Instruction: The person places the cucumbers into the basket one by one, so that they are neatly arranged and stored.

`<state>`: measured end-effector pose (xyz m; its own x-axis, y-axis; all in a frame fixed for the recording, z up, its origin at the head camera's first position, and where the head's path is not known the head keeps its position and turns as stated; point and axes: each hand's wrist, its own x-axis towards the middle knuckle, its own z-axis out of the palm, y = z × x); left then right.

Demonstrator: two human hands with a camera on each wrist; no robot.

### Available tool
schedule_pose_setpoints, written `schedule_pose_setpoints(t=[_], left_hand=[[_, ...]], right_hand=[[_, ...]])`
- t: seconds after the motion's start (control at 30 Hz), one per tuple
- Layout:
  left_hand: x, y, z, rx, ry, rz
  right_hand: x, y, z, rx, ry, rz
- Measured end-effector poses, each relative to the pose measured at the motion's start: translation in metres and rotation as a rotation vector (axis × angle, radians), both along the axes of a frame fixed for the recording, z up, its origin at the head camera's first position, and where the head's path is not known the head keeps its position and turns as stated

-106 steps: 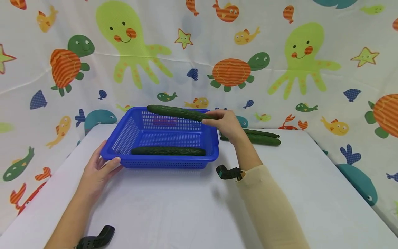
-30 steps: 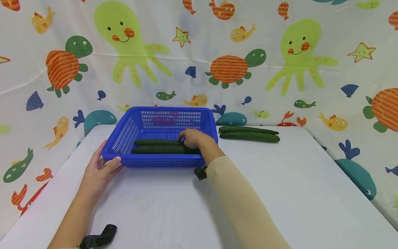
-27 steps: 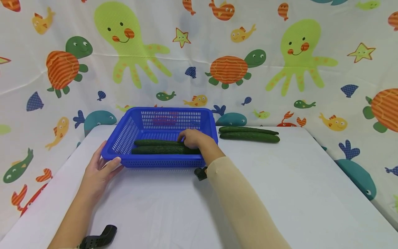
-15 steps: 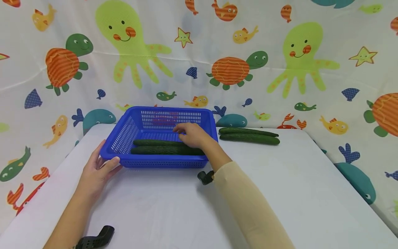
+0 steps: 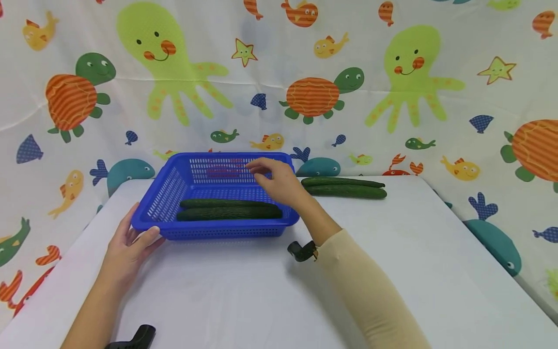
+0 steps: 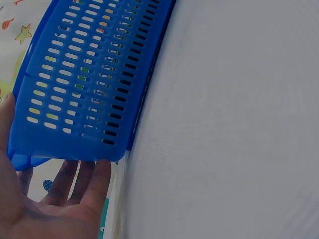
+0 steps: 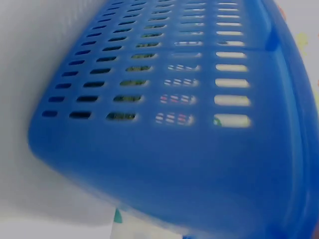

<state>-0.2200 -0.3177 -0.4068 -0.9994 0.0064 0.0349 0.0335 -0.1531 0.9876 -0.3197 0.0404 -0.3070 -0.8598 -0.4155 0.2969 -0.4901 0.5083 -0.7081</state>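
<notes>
White table (image 5: 427,261) extends rightward past basket (image 5: 226,232), left grip (image 5: 126,252) holding rim (image 5: 218,225), right grip (image 5: 281,184) wide.

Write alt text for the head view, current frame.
A person's left hand holds the near left corner of a blue basket with two cucumbers inside; the empty right hand hovers over its right side. Two more cucumbers lie on the white table, right of the basket.

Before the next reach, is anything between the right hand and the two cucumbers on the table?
Only the right rim of the blue basket: the right hand is over the basket, with those two cucumbers beyond that rim. Nothing else visible intervenes.
</notes>
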Motion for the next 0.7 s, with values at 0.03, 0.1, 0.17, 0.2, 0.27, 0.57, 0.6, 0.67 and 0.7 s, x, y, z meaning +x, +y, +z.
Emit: schedule_pose_setpoints(t=[0.03,0.1,0.17,0.2,0.27,0.57,0.6,0.67,0.7], left_hand=[[0.0,0.0,0.0,0.004,0.002,-0.001],[0.0,-0.001,0.0,0.006,0.004,0.001],[0.0,-0.001,0.0,0.01,0.004,0.002],[0.0,-0.001,0.0,0.008,0.003,0.003],[0.001,-0.001,0.0,0.004,-0.001,0.007],[0.001,0.0,0.0,-0.004,0.001,0.007],[0.001,0.001,-0.001,0.004,0.002,0.004],[0.001,0.001,-0.001,0.012,0.003,0.001],[0.001,0.001,-0.001,0.014,0.003,0.003]], right_hand=[[0.001,0.003,0.001,-0.032,0.008,-0.01],[0.003,0.008,0.001,-0.088,0.022,-0.024],[0.005,0.014,0.001,-0.123,0.034,-0.036],[0.005,0.017,0.001,-0.137,0.039,-0.04],[0.005,0.023,0.001,-0.158,0.047,-0.044],[0.011,0.056,-0.008,-0.242,0.063,-0.096],[0.012,0.06,-0.009,-0.246,0.069,-0.109],[0.011,0.069,-0.01,-0.252,0.083,-0.134],[0.011,0.074,-0.01,-0.254,0.09,-0.144]])
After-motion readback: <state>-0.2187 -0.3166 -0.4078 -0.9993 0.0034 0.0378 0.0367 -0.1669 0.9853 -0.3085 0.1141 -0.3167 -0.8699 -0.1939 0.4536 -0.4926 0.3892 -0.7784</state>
